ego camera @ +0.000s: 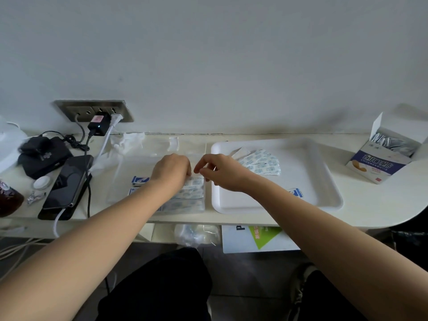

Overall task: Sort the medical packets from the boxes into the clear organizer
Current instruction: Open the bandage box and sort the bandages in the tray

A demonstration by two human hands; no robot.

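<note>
Pale wall (231, 54) with socket plate (92, 108) above cream desk (368, 200).

Clear organizer (126, 173), walls faint; packets (195, 182), print illegible.

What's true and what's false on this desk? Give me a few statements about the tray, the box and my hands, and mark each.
1. The open box stands right of the white tray. True.
2. The tray holds no packets. False: loose packets lie in its far left corner.
3. Both hands are over the tray. False: the left hand holds the stacked packets in the clear organizer, left of the tray.
4. A phone lies far left of the tray. True.
</note>
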